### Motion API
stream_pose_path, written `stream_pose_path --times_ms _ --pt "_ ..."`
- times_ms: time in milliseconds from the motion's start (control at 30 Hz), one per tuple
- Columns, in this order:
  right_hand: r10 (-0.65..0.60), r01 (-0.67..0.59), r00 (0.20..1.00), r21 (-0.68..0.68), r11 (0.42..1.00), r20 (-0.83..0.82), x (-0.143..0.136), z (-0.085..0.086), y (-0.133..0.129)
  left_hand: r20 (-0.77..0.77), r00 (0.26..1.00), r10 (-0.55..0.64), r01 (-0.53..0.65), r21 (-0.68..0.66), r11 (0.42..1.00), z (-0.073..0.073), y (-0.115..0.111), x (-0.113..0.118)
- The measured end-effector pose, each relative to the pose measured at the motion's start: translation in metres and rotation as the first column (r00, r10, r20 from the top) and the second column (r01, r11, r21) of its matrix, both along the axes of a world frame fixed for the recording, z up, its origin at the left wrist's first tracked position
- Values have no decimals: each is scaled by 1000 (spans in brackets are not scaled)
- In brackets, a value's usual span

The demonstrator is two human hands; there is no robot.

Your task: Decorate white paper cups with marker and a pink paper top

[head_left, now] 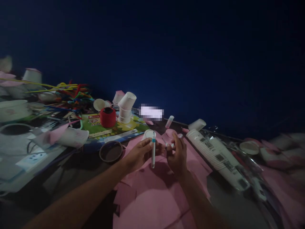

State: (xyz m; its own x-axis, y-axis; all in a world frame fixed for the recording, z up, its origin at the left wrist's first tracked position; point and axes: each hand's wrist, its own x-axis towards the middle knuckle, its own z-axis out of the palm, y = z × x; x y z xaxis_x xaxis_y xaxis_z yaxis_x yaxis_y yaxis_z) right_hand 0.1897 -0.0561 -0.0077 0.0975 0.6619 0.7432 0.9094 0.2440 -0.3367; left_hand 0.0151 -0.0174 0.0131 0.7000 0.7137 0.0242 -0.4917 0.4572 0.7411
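Observation:
My left hand is closed around a white pen with a teal band, held upright with its narrow tip pointing up. Beside it, my right hand has its fingers curled and pinched together. Something small and pale seems to be between those fingertips, but I cannot make it out. Both hands hover over sheets of pink paper. Just behind my left fingers stands a white paper cup, partly hidden. A cut pink paper piece lies beyond my right fingertips.
A long sleeve of stacked paper cups lies to the right. On the left are a green paper pack, a red yarn spool, stacked cups, a dark round lid, a power strip and colourful pipe cleaners.

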Motion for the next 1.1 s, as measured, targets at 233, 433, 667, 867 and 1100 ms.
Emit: stream_pose_path --times_ms 233,433,667,867,1100 --pt "242 -271 930 74 960 275 -22 7 -12 -11 996 84 -84 -85 993 7 -1 2" --pt "228 -250 940 57 967 255 -32 14 -17 -68 992 103 -108 -67 992 4 -3 6" --pt "249 -291 938 158 944 241 -24 15 -18 -236 963 131 -92 169 981 6 -8 4" --pt "132 -141 990 283 949 53 -4 6 -11 -218 697 683 -381 694 611 7 -6 -3" --pt "141 -101 976 227 969 -166 -1 -2 -5 -445 680 583 -231 625 746 -12 24 -9"
